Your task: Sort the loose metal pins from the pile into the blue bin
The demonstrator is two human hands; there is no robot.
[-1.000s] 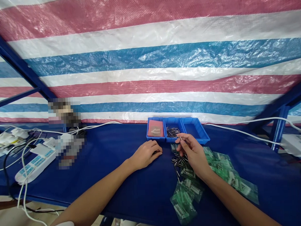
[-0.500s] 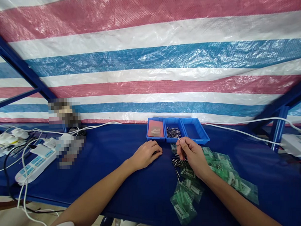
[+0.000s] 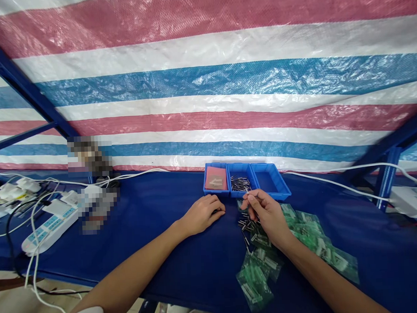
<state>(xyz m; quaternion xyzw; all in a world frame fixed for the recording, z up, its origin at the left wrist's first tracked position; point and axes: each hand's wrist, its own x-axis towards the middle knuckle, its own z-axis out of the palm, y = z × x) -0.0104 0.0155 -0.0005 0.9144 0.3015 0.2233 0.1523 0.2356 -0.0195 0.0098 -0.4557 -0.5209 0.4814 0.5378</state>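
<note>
My right hand (image 3: 267,214) is closed in a pinch over the near rim of the middle blue bin (image 3: 253,175). A thin metal pin (image 3: 246,190) shows at its fingertips, mostly hidden. That bin holds a heap of thin dark metal pins (image 3: 239,183). More loose metal pins (image 3: 245,224) lie on the table below the hand, partly covered by it. On the blue tabletop to the left rests my left hand (image 3: 203,214), fingers loosely bent and thumb apart, holding nothing.
The left blue bin (image 3: 205,186) holds a pink pad (image 3: 215,173) with a small clear bag on it. Beside it stands a right blue bin (image 3: 279,179). Green packets (image 3: 254,282) lie around my right forearm. A white power strip (image 3: 52,228) with cables is at left.
The fingers of my right hand have shifted slightly at the bin's near rim, with the pinch kept. My left hand stays where it was.
</note>
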